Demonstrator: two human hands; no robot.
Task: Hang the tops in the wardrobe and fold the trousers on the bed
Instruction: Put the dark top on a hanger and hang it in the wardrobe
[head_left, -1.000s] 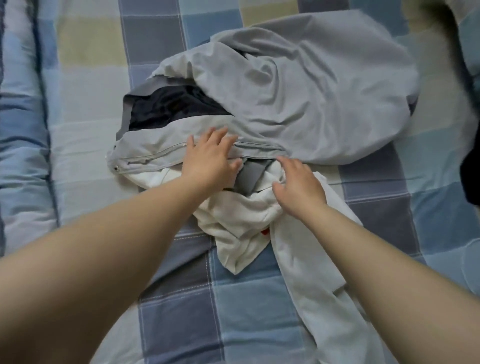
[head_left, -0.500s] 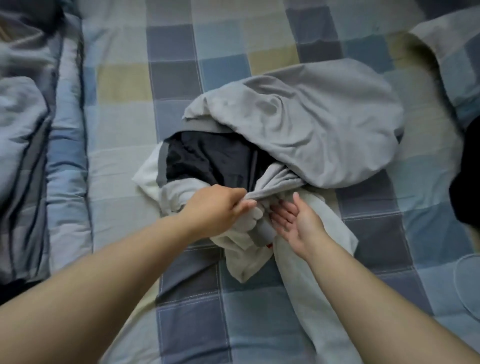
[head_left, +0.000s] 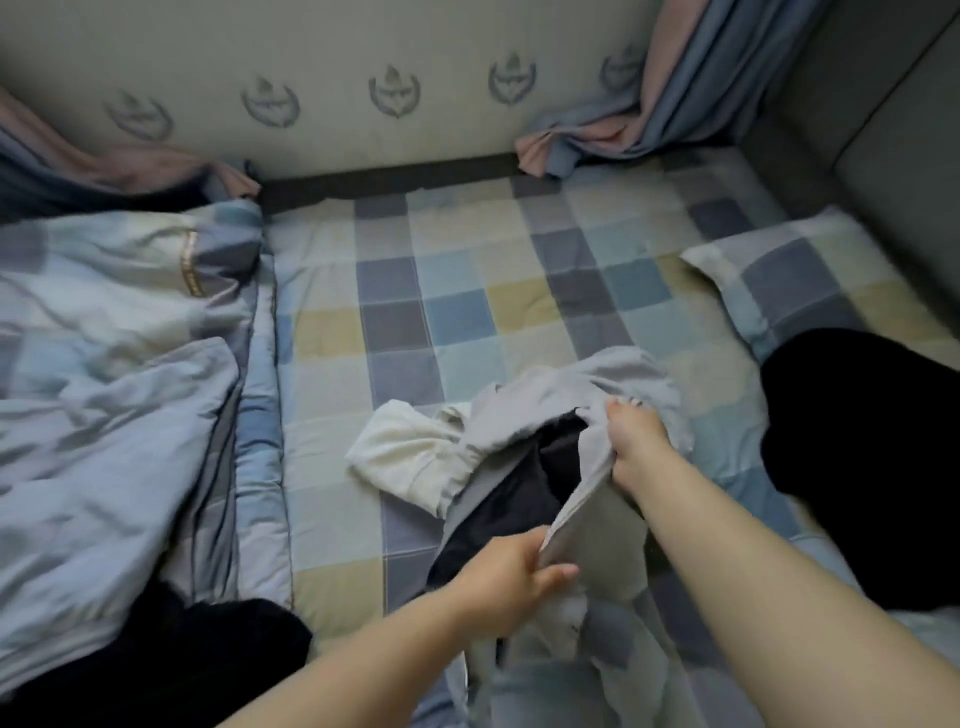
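Nearest, the left hand (head_left: 506, 582) had its fingers curled round the lower edge of the grey garment (head_left: 582, 499), and just beyond it the right hand (head_left: 636, 447) gripped the same edge higher up, stretching it taut above the bed (head_left: 467, 312). Soft, light and limp, the grey garment would likely sag wherever unsupported, so its firmer seamed edge seemed the best hold. Beyond it and to its left lay a crumpled white garment (head_left: 410, 452).

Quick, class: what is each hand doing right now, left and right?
Left hand: closed, gripping the near edge of the grey garment.
Right hand: closed, gripping the same grey garment farther up.
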